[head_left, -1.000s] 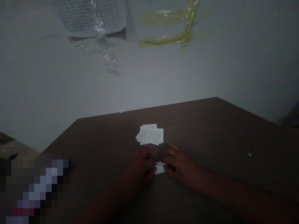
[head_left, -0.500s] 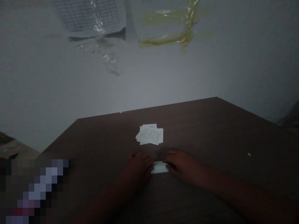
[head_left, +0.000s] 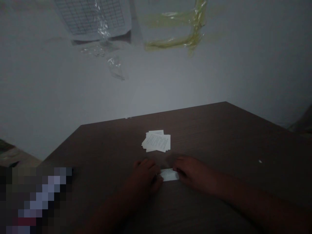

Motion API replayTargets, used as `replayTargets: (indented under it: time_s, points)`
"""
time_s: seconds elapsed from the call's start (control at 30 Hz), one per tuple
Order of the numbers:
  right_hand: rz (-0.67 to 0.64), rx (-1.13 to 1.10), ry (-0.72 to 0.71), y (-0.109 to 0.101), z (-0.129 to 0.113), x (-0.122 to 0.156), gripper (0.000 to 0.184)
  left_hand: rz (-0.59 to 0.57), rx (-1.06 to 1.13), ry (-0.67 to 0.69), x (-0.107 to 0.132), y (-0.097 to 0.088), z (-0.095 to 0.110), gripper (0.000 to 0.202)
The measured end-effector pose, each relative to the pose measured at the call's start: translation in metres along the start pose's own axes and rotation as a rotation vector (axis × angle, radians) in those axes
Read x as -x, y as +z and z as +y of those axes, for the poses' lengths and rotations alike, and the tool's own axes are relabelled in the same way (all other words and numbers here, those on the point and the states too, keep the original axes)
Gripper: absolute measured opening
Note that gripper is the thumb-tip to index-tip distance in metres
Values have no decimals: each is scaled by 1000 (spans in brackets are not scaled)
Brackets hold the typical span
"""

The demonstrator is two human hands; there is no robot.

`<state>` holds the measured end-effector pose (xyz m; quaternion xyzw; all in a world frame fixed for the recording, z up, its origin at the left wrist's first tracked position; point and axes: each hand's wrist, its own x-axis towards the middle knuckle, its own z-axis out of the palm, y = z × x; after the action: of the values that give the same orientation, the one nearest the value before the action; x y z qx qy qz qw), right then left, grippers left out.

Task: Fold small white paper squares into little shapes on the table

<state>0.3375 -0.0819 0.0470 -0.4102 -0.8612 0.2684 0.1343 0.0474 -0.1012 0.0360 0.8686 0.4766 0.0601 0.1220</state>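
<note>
A small folded piece of white paper (head_left: 169, 175) lies on the dark table between my two hands. My left hand (head_left: 147, 175) pinches its left end, thumb near the lower edge and fingers curled. At the other end, my right hand (head_left: 188, 170) has its curled fingers and thumb on the paper. Just beyond the hands rests a loose stack of printed paper slips (head_left: 156, 141), fanned unevenly, with lines of text on the top one. Dim light leaves the fingertips hard to make out.
The brown wooden table (head_left: 207, 130) meets a pale wall (head_left: 156, 84). A gridded sheet (head_left: 92, 19) and yellowish tape (head_left: 170, 44) are stuck on the wall. A tiny white scrap (head_left: 260, 161) lies at the right. A pixelated patch covers the lower left.
My right hand has shifted slightly right along the folded paper, and the left thumb has moved a little onto its left end. The stack of slips stays put.
</note>
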Motion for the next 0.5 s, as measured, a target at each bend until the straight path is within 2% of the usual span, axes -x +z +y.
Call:
replayTargets:
  time_s: [0.13,0.23,0.4,0.5]
  points:
    - [13,-14,-3,3,1,-2,26,16,12,19,-2,16,-1,28]
    - [29,-33,-6,4,3,-2,26,19,-4,23,-4,20,-2,27]
    - [84,-99,-100,7,5,0,15,-2,5,50,-4,4,3,18]
    - [89,-114,-155,11,6,0,16,-32,1,67,-5,-4,7,19]
